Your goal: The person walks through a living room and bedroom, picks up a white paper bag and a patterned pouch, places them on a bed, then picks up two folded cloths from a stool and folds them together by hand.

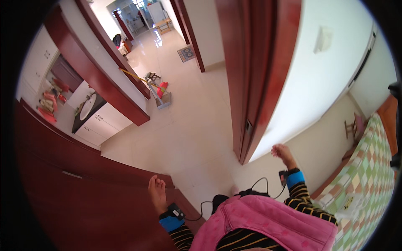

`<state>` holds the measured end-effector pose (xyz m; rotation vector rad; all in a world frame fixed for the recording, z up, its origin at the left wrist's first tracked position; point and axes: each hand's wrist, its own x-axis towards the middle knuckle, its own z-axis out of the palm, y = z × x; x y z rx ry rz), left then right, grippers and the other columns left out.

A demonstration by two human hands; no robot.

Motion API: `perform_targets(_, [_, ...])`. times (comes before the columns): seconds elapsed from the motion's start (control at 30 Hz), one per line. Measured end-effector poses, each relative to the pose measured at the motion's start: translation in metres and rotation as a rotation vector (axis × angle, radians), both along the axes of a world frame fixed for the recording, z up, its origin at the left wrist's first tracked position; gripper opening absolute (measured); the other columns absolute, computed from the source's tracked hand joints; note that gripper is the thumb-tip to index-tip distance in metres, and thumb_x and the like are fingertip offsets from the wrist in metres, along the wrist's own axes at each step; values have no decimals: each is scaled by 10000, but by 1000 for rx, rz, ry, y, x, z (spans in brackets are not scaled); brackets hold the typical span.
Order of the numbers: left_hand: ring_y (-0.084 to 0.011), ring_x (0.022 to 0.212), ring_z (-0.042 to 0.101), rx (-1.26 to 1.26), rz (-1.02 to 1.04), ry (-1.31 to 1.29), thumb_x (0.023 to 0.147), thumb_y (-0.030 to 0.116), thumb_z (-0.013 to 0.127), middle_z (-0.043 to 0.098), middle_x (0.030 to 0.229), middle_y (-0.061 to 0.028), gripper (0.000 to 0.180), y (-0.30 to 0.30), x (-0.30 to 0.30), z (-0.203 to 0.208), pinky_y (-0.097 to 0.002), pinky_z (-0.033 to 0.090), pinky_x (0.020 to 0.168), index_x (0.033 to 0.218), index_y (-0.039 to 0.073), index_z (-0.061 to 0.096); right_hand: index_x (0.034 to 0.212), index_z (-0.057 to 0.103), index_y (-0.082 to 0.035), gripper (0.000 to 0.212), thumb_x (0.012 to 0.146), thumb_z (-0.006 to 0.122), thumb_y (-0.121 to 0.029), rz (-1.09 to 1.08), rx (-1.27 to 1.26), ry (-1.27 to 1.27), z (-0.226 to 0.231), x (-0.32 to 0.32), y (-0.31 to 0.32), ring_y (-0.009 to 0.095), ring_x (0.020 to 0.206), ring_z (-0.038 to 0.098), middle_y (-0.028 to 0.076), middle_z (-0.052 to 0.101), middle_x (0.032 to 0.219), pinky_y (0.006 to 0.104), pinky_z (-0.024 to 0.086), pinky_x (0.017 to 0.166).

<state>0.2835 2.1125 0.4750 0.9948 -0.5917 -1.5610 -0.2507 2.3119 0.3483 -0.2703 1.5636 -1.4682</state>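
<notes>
Dark red door [83, 201] at near left, small metal plate [72, 174] on its edge. Left hand [157, 193] raised in front of it, nothing seen in it; fingers loosely bent, slightly apart; can't tell if it touches the door. Right hand [284, 154] raised just beside the dark red door frame [247, 92] on the right, nothing seen in it; fingers half-curled, close together, can't tell if the tips meet the palm. Each wrist has 1 blue band [296, 178] and 1 small black device [176, 211] with a cable. Pink vest [268, 213] over black striped sleeves [298, 191]. Near right: bed with green, white and brown checked cover [368, 154]. Left, beyond the door: oval washbasin [88, 107] in black counter [99, 102], white cabinet [106, 125] below. Farther on the pale tiled floor [184, 142]: grey dustpan [163, 101], yellow-handled broom [133, 74] with red head, small stool [152, 76]. Beyond, to the right: patterned mat [186, 54]. Far end: wooden bench [163, 26]
</notes>
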Motion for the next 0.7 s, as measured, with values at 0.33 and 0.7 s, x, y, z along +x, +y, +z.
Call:
perform_targets(0.33, [-118,740,558,90,-90,68,927,211,582,588,785,2,180,-139,-11,-46,-265,473,691,1009,53,610,944,611,-33,175,902,523,-178,-199,119,-33,-21,8,-14,166,712,644,75,650,828,275,525,635])
perform_targets(0.7, [-118,747,580,-94,-272,-34,931,199,574,592,783,-10,217,-303,-51,-11,-252,492,719,1028,10,615,947,621,-139,155,863,608,-269,-1083,-60,-343,-141,26,7,164,693,551,16,589,827,304,453,577])
